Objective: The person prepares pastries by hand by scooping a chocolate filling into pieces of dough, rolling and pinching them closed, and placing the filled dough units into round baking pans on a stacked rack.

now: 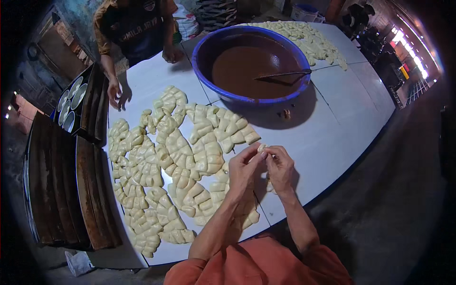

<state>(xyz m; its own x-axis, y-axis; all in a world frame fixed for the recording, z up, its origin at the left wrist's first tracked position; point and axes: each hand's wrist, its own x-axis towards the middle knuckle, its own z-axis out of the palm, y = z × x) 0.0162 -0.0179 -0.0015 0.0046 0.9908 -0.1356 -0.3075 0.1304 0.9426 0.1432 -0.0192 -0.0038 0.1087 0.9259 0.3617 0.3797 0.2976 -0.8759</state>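
Note:
My left hand [244, 170] and my right hand [281, 170] meet over the white table, fingertips pinched together on a small piece of pale dough [262, 147]. To their left spread many pale dough pieces [178, 151], pressed side by side in clusters. Ahead of my hands stands a large blue basin [205, 81] of brown filling [240, 66]. A stick-like stirrer [285, 74] rests in it against the right rim. Small brown crumbs [285, 114] lie between the basin and my hands. Beneath my right wrist, a few small bits are partly hidden.
Another person [135, 28] stands at the far left edge, both hands by the tabletop. More dough pieces [308, 40] lie behind the basin. Dark long trays [59, 190] stack along the left side, with a box of round metal tins [71, 102] above. The table edge [342, 178] curves at right.

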